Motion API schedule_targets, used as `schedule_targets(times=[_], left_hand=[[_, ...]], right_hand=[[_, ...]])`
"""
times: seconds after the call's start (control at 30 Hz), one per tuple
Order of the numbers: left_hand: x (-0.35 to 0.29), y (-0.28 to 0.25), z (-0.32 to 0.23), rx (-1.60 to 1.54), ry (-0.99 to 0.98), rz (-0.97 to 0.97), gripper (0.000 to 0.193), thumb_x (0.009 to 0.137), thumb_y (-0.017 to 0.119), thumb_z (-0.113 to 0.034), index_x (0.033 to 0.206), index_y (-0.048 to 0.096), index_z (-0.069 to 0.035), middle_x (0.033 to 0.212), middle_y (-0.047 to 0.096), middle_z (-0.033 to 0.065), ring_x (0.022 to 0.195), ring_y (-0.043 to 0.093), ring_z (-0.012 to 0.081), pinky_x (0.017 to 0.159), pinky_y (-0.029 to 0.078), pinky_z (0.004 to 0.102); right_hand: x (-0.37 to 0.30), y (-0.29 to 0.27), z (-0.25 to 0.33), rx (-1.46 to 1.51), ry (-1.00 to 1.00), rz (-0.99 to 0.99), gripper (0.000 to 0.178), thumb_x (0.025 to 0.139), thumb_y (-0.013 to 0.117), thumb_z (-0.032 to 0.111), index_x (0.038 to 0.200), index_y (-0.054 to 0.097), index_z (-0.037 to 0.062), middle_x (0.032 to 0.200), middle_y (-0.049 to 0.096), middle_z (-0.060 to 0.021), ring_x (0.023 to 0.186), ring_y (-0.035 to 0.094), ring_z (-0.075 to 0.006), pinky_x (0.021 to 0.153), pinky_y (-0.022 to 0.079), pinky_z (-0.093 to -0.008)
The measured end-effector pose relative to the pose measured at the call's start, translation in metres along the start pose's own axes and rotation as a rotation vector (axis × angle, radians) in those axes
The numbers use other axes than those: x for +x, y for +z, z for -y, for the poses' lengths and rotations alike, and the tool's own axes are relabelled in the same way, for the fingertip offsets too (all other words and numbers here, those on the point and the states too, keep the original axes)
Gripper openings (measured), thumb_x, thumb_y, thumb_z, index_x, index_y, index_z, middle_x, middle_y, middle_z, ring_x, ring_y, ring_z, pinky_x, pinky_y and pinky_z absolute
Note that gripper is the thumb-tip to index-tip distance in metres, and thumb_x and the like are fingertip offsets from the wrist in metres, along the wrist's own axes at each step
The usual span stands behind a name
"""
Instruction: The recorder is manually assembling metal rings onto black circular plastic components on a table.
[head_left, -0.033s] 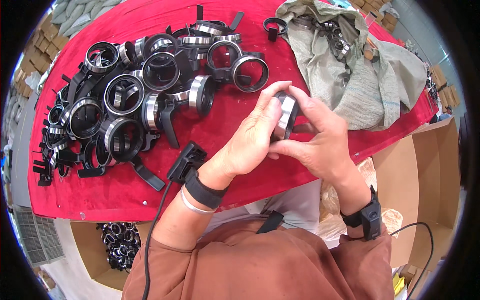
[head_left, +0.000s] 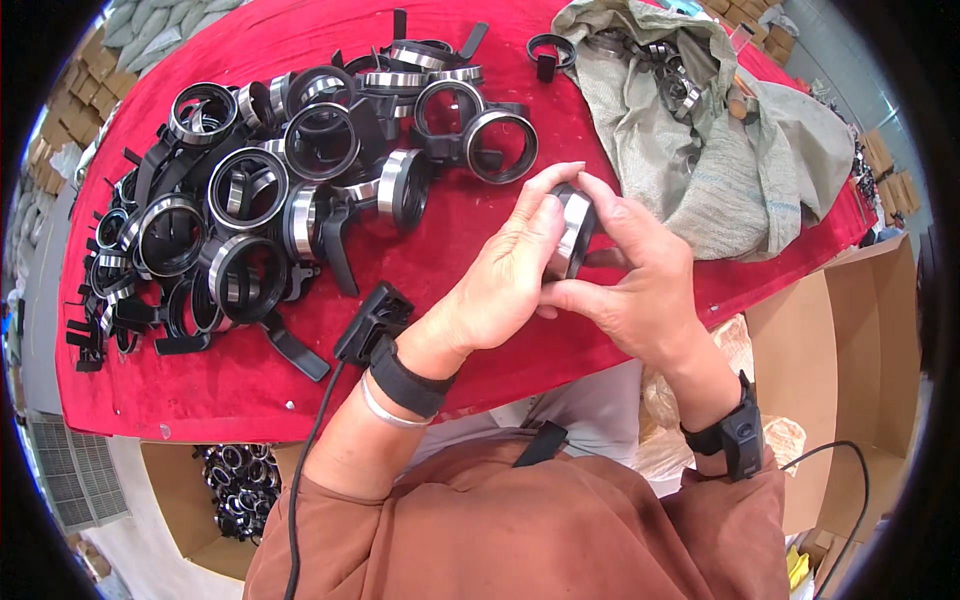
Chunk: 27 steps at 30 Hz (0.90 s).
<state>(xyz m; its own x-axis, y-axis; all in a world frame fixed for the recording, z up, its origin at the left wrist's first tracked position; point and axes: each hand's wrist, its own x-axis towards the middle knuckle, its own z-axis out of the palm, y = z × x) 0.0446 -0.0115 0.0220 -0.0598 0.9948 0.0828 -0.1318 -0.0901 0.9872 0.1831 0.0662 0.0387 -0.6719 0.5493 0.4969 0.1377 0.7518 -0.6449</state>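
Observation:
Between both hands, above the red-covered table, a black ring with a shiny silver band (head_left: 570,234) is held on edge. My left hand (head_left: 505,270) is closed against its left side, thumb and fingers along the rim. From the right, my right hand (head_left: 642,278) grips the same ring, fingertips at its top and thumb at its lower edge. Part of the ring is hidden by the fingers. To the left lies a large heap of similar black-and-silver rings (head_left: 248,190), several with black tabs or arms.
A grey-green woven sack (head_left: 650,160) with more metal parts lies at the back right, beside a lone ring (head_left: 550,52). Cardboard boxes stand below the table, one at right (head_left: 790,380) and one at lower left (head_left: 165,500) holding rings. Cables run from both wrist devices.

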Motion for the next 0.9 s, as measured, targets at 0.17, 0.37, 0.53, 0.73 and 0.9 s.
schedule_targets(times=[0.17, 0.37, 0.53, 0.73, 0.9], left_hand=[[0.002, 0.006, 0.013, -0.117, 0.037, 0.001, 0.062, 0.095, 0.025, -0.052, 0.143, 0.012, -0.013, 0.075, 0.047, 0.0044, 0.061, 0.047, 0.0104, 0.048, 0.043, 0.0244], [-0.003, 0.017, 0.004, -0.202, -0.033, -0.072, 0.060, 0.090, 0.050, -0.043, 0.134, 0.025, -0.011, 0.106, 0.053, 0.0119, 0.078, 0.057, 0.0146, 0.050, 0.049, 0.0254], [-0.007, 0.021, 0.008, -0.029, 0.020, -0.244, 0.031, 0.096, 0.044, -0.030, 0.107, 0.044, -0.001, 0.088, 0.062, 0.0109, 0.075, 0.060, 0.0128, 0.060, 0.051, 0.0264], [-0.019, 0.025, 0.003, 0.074, 0.161, -0.412, 0.026, 0.091, 0.055, -0.023, 0.097, 0.053, 0.002, 0.072, 0.062, 0.0060, 0.065, 0.057, 0.0077, 0.056, 0.047, 0.0249], [-0.026, 0.015, -0.001, 0.162, 0.081, -0.473, 0.017, 0.092, 0.052, -0.015, 0.095, 0.058, 0.001, 0.078, 0.065, 0.0050, 0.064, 0.057, 0.0051, 0.056, 0.046, 0.0200]], right_hand=[[0.001, -0.006, 0.007, -0.066, -0.043, 0.070, 0.083, 0.055, 0.084, 0.021, 0.126, 0.048, 0.0028, 0.093, 0.059, -0.0154, 0.079, 0.061, -0.0269, 0.070, 0.051, -0.0331], [0.001, -0.023, -0.006, 0.098, 0.025, 0.188, 0.080, 0.061, 0.083, 0.022, 0.129, 0.045, 0.0015, 0.100, 0.060, -0.0144, 0.085, 0.062, -0.0208, 0.075, 0.050, -0.0301], [0.009, -0.012, -0.011, 0.582, 0.581, -0.076, 0.052, 0.096, 0.040, 0.044, 0.092, 0.062, -0.0025, 0.078, 0.062, -0.0050, 0.074, 0.057, -0.0094, 0.067, 0.046, -0.0243], [0.023, 0.017, -0.028, 0.330, 0.503, -0.170, 0.063, 0.093, 0.033, 0.056, 0.060, 0.054, 0.0072, 0.054, 0.048, 0.0014, 0.050, 0.043, -0.0069, 0.047, 0.034, -0.0233], [0.034, 0.042, -0.030, 0.366, 0.482, -0.225, 0.061, 0.095, 0.035, 0.049, 0.051, 0.047, 0.0088, 0.046, 0.040, 0.0020, 0.042, 0.036, -0.0065, 0.040, 0.027, -0.0237]])
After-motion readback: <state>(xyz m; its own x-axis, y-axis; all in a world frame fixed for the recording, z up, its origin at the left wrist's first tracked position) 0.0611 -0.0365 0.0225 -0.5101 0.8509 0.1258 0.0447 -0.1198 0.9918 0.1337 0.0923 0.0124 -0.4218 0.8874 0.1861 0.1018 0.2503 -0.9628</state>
